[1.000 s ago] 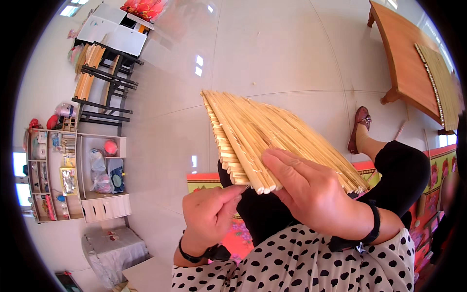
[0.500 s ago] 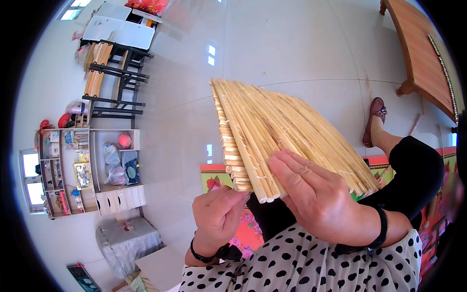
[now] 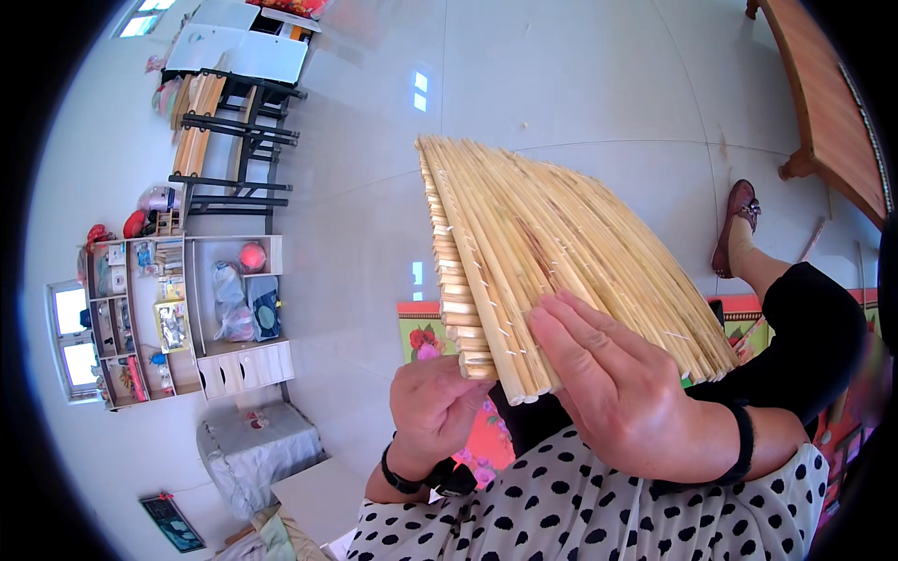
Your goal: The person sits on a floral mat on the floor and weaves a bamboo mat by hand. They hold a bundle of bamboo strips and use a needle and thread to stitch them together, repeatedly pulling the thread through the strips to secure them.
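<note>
A pale yellow mat of straight reed stalks (image 3: pixel 571 248), joined by short white stitches, is held up in front of my body. It is folded or layered, with cut stalk ends stacked along its left edge. My right hand (image 3: pixel 627 397) grips its near edge, fingers laid together over the top and the thumb hidden underneath. At the near left corner, my left hand (image 3: pixel 430 411) is closed in a pinch against the stalk ends. What sits between those fingertips is too hidden to make out. Both wrists wear dark bands.
Beneath the mat lies red and green floral cloth (image 3: pixel 426 337). A wooden table (image 3: pixel 832 103) stands at the far right, near my outstretched foot. To the left are shelves (image 3: pixel 192 318), a cloth-covered box (image 3: pixel 257 449) and black-framed folding furniture (image 3: pixel 238 140).
The whole view has shifted slightly, so the room and the mat appear a little further right. Both hands keep nearly the same hold on the mat.
</note>
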### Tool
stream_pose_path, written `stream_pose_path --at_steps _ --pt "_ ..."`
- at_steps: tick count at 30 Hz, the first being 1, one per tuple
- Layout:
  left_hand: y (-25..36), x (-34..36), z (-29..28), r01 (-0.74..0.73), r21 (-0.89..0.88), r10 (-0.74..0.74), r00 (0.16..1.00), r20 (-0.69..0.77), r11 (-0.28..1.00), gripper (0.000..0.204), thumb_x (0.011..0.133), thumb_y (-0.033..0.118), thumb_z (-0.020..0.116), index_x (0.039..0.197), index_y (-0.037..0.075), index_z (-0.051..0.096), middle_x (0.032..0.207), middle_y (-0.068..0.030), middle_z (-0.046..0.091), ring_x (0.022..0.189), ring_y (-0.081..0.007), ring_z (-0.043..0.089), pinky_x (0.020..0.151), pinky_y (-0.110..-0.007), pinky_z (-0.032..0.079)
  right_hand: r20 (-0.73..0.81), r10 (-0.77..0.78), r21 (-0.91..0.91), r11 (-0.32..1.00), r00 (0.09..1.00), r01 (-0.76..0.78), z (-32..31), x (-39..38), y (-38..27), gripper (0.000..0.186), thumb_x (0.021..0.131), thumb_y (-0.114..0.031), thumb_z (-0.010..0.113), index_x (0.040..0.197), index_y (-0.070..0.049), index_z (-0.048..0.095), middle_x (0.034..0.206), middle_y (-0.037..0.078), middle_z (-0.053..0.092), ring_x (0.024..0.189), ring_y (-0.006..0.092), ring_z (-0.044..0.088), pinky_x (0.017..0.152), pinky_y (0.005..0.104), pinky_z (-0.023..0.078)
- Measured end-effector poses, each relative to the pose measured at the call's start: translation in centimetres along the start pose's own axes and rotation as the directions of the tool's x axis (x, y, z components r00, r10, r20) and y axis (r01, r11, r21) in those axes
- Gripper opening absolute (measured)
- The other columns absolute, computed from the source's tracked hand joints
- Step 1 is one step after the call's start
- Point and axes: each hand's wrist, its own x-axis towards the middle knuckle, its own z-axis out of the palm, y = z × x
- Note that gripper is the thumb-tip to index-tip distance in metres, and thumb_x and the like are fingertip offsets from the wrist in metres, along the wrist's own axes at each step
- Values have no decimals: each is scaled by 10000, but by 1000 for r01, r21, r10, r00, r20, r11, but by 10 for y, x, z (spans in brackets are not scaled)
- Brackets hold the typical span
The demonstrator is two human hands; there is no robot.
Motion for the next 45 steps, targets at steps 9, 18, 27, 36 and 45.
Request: stream_pose_path --at_steps 9,18,27,36,45 --pt "18 -1 -14 199 31 -201 977 76 979 155 810 -15 688 961 20 675 745 -113 671 573 -227 628 502 -270 461 8 -37 13 999 999 37 0 2 2 499 673 48 646 1152 155 557 1087 277 629 1011 415 645 895 427 544" --pt "23 -5 -10 337 -30 -334 940 66 941 133 818 -22 676 948 3 677 712 -112 662 559 -214 633 508 -266 462 -3 -81 0 997 997 81 1 2 4 565 601 -26 593 1117 202 553 1064 307 614 988 424 640 891 437 542" --pt "14 0 2 121 12 -121 992 -24 993 54 812 -21 688 862 -6 677 660 -96 637 525 -209 605 469 -267 435 -10 -59 14 998 998 60 -4 0 6 524 642 7 612 1137 172 559 1078 292 620 1009 418 640 894 433 542" --pt "13 3 6 109 -22 -109 993 -37 994 48 806 -9 697 839 -1 662 649 -91 628 505 -195 578 447 -260 409 -23 15 37 999 1000 -15 -6 -3 5 480 695 78 662 1167 109 581 1104 245 644 1047 385 647 899 410 547" --pt "14 7 12 97 -39 -100 993 -70 994 89 821 18 705 903 -7 682 737 -99 684 543 -193 611 490 -248 453 -56 48 51 998 997 -45 -7 -2 5 514 685 55 705 1185 80 590 1117 227 652 1044 378 652 877 397 560"
